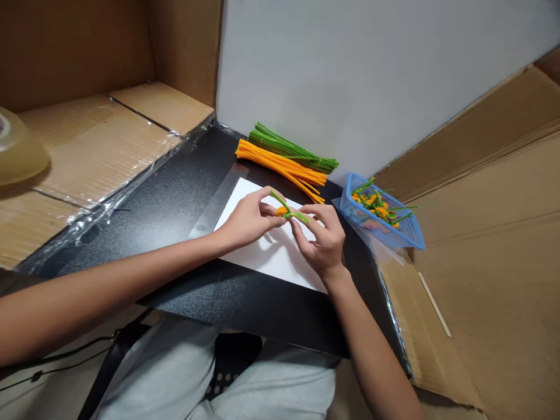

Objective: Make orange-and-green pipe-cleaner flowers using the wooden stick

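Note:
My left hand (249,219) and my right hand (317,236) meet above a white sheet of paper (273,256), pinching a small twisted piece of green and orange pipe cleaner (289,211) between their fingertips. The orange part is partly hidden by my left fingers. Behind the paper lie a bundle of orange pipe cleaners (280,166) and a bundle of green pipe cleaners (284,149), side by side. A blue plastic basket (382,219) at the right holds several finished-looking green and orange twists (374,204).
A black table top (184,204) carries everything, with a clear plastic strip along the paper's left side. Cardboard panels and a white board surround it. A yellowish tape roll (17,151) sits at the left. My grey-clad lap and a black strap lie below the table edge.

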A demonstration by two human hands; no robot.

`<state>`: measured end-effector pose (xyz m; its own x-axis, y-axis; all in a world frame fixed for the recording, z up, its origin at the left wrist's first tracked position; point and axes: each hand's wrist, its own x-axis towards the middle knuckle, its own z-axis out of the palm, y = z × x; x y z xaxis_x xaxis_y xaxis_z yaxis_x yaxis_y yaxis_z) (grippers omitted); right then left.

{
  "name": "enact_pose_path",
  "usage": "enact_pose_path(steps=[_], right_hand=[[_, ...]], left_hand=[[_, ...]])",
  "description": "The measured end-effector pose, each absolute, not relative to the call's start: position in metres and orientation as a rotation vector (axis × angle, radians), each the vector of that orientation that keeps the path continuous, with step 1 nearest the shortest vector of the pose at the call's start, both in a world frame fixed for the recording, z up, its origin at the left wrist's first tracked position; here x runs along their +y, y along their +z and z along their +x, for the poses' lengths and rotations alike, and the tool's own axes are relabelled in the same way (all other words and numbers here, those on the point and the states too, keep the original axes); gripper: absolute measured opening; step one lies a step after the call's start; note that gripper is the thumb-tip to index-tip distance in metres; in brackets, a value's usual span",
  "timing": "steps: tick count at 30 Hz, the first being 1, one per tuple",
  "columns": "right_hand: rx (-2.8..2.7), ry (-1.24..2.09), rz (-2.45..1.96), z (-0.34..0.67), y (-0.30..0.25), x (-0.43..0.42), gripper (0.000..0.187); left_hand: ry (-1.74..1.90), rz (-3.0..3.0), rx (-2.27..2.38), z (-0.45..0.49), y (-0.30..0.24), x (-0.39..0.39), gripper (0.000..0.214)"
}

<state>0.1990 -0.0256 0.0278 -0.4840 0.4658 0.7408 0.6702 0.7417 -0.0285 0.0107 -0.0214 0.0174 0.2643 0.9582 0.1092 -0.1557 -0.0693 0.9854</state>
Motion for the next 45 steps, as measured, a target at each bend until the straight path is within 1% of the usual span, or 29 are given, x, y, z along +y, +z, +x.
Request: enact_pose_path(steps=[3, 7, 10, 14, 19, 24, 26, 29, 31, 34, 41, 45], right_hand=[[-2.228, -0.434, -0.809, 0.201, 0.028, -0.025, 0.018], [-2.256, -0.505, -0.832, 0.205, 0.030, -0.024, 0.020], [-2.274, -0.554, -0.838, 0.206, 0.031, -0.025, 0.021], [-2.292, -0.631, -0.797, 0.202, 0.033, -0.027, 0.025], [-2.289, -0.618, -0.829, 0.202, 0.033, -0.029, 0.032], [-2.240, -0.624, -0.847, 0.205, 0.036, -0.028, 0.030], [-2.230, -0.635, -0.835, 0.204, 0.036, -0.029, 0.028], [-2.245, -0.622, -0.829, 0.201, 0.035, -0.030, 0.027], [-2.236, -0.595, -0.836, 0.197, 0.033, -0.031, 0.025], [-2.195, -0.579, -0.826, 0.193, 0.031, -0.033, 0.025], [-2.144, -0.662, -0.794, 0.190, 0.031, -0.035, 0.026], [-2.127, -0.625, -0.805, 0.190, 0.029, -0.033, 0.026]], left_hand=[[1.126, 1.291, 0.860, 0.010, 0.018, -0.021, 0.040], [1.102, 1.354, 0.842, 0.009, 0.020, -0.021, 0.033], [1.137, 1.341, 0.828, 0.009, 0.023, -0.023, 0.033], [1.160, 1.308, 0.827, 0.010, 0.023, -0.025, 0.041], [1.152, 1.419, 0.766, 0.009, 0.023, -0.023, 0.053], [1.127, 1.514, 0.646, 0.008, 0.024, -0.024, 0.067], [1.139, 1.532, 0.649, 0.009, 0.023, -0.025, 0.063], [1.188, 1.476, 0.727, 0.010, 0.022, -0.027, 0.037], [1.201, 1.418, 0.763, 0.011, 0.022, -0.027, 0.029], [1.206, 1.367, 0.773, 0.011, 0.022, -0.028, 0.031], [1.162, 1.226, 0.807, 0.014, 0.019, -0.027, 0.037], [1.175, 1.207, 0.787, 0.014, 0.019, -0.026, 0.043]])
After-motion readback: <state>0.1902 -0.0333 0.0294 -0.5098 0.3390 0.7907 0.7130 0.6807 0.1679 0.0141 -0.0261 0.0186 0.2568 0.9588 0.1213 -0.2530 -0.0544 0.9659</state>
